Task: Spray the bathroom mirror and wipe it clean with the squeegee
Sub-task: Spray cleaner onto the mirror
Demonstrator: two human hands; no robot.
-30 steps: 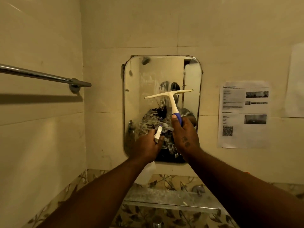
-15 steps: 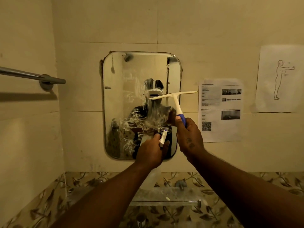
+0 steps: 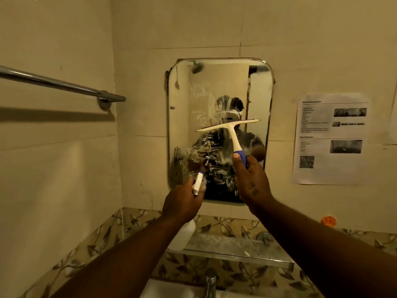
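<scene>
A rounded wall mirror (image 3: 182, 87) hangs ahead, its lower middle streaked with white foam. My right hand (image 3: 252, 181) grips the blue handle of a white squeegee (image 3: 231, 127), whose blade is held tilted in front of the mirror's centre. My left hand (image 3: 182, 203) holds a white spray bottle (image 3: 198, 182) just left of it, nozzle pointing at the mirror's lower part; the bottle's body hangs below my hand and is mostly hidden.
A chrome towel rail (image 3: 60, 83) juts from the left wall. A glass shelf (image 3: 232, 247) sits under the mirror, above a tap (image 3: 210, 282) and basin. Printed sheets (image 3: 330, 138) are taped to the right wall, with an orange object (image 3: 328, 221) below.
The view swung right, then back left. Both hands stayed raised before the mirror. The spray bottle's nozzle now sits lower and further left of the squeegee handle.
</scene>
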